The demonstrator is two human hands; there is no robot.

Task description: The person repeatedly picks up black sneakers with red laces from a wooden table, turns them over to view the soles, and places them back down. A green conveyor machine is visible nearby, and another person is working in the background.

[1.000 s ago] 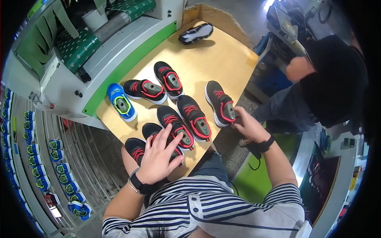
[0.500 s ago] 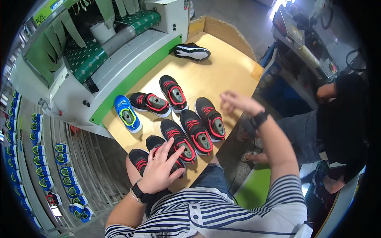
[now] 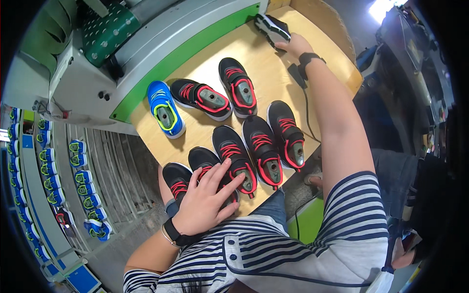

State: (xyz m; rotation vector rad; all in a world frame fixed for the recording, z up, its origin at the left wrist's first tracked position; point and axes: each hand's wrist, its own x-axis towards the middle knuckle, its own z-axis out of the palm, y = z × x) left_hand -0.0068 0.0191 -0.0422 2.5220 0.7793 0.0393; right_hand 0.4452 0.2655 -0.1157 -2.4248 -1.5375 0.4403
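Note:
My right hand (image 3: 295,46) is at the table's far end, its fingers on one end of a black sneaker with a white-and-black sole (image 3: 271,30); that shoe lies on its side. My left hand (image 3: 206,199) rests, fingers spread, over the nearest black sneakers with red laces. One of these, a black sneaker (image 3: 229,141), sits under its fingertips; another black sneaker (image 3: 177,175) is partly covered by the hand. To the right stand a black sneaker (image 3: 259,134) and one more black sneaker (image 3: 282,117). Grey-green lasts fill the shoe openings.
On the wooden table (image 3: 195,136) two more red-laced sneakers lie farther back, beside a blue sneaker (image 3: 163,110). A machine with a green perforated belt (image 3: 110,29) borders the left. Racks of blue shoes (image 3: 88,190) stand lower left. Another person (image 3: 415,195) is at right.
My right arm has reached forward from above the table's right side to the far black sneaker, which now sits turned. My left hand stays on the near shoes. The view has shifted.

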